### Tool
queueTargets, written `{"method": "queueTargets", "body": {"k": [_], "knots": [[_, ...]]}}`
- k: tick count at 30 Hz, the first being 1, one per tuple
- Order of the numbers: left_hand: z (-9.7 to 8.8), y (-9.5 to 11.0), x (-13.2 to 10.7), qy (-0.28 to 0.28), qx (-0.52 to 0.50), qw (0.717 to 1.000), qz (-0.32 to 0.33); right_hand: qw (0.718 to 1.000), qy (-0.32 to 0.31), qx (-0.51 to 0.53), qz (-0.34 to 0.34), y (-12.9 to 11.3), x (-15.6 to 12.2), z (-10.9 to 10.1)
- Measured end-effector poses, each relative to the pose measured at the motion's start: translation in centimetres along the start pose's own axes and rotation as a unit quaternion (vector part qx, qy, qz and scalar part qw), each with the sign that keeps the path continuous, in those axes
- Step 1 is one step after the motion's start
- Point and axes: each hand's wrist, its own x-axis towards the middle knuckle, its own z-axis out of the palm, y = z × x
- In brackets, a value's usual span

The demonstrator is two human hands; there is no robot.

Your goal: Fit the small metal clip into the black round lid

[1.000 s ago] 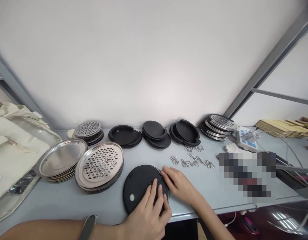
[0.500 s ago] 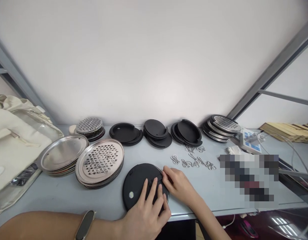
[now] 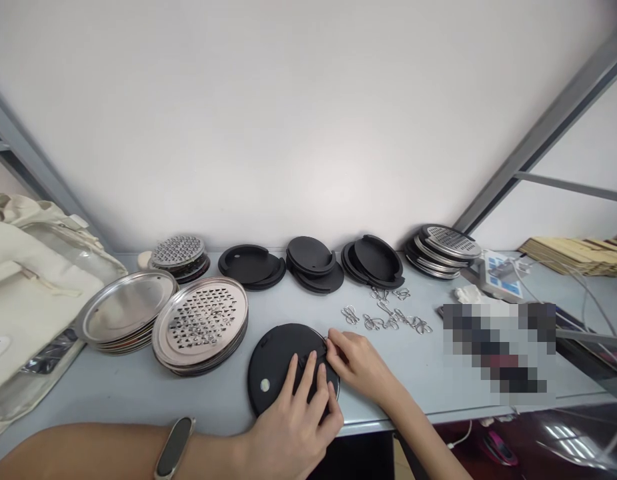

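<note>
A round black plastic disc [image 3: 271,357] with a small pale round spot lies near the table's front edge. My left hand [image 3: 301,413], a band on its wrist, rests over the disc with fingers stretched and slightly spread. At the disc's upper right rim, my right hand [image 3: 353,360] pinches with thumb and forefinger. A thin shiny line shows at the rim by those fingertips; what they hold is hidden. Just beyond lie several bent wire clips [image 3: 373,323]. To the left stands a stack of round metal grater plates [image 3: 201,320], with plain metal discs [image 3: 131,307] beside it.
Along the wall stand stacks of black round holders [image 3: 308,257], more grater plates [image 3: 178,251] on the left and slotted metal discs [image 3: 451,241] on the right. A cream bag [image 3: 33,300] borders the left side. A power strip [image 3: 501,275] with cables sits right.
Both hands stay on the disc in nearly the same pose. The view has shifted slightly; I see no clear movement of objects.
</note>
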Motion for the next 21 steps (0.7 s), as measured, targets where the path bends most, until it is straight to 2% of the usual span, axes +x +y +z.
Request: {"method": "queueTargets", "body": {"k": [21], "knots": [[-0.62, -0.11, 0.20, -0.034, -0.008, 0.999, -0.019, 0.999, 0.016, -0.034, -0.018, -0.08, -0.05, 0.06]]}}
